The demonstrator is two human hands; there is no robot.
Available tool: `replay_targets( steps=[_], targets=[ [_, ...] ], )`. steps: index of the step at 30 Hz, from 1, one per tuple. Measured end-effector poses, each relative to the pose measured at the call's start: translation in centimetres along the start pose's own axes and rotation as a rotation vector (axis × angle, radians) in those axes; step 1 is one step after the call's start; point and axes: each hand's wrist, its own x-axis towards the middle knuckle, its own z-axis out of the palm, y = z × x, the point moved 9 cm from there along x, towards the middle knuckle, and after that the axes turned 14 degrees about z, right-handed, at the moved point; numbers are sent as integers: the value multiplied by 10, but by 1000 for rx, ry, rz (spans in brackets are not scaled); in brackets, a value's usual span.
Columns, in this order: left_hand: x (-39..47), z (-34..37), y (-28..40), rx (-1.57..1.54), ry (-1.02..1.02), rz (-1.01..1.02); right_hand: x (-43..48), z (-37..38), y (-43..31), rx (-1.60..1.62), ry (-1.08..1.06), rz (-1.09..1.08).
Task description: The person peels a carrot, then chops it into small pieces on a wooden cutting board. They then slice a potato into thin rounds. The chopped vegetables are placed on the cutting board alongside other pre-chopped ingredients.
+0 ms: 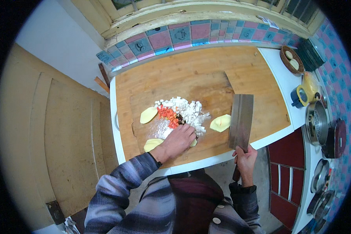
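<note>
My right hand grips a Chinese cleaver near its handle, the broad blade pointing away from me over the right part of a wooden cutting board. My left hand reaches down to the chopped food, fingers bent; what lies beneath them is partly hidden. White diced pieces form the largest pile, with red diced pieces at its left and small dark pieces between. Pale yellow peeled slabs lie around: one at the left, one near my left wrist, one beside the blade.
A tiled wall and window ledge run behind the board. On the counter at right stand a wicker basket with round pale items, a yellow and blue container, a steel pot and several other pans. A door stands at left.
</note>
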Motion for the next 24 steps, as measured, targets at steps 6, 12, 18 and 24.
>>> replay_targets(
  steps=[6, 12, 18, 24],
  targets=[
    [-2, -12, -3, -21, 164, 90, -16, -4, 16, 51, 71, 32],
    [-23, -39, -52, -262, 520, -183, -35, -13, 18, 85, 129, 3],
    [-93, -11, -150, -1105, 993, -767, -43, -16, 22, 49, 151, -8],
    [-134, -47, -166, 13, 544, -853, -43, -9, 25, 33, 125, 28]
  ],
)
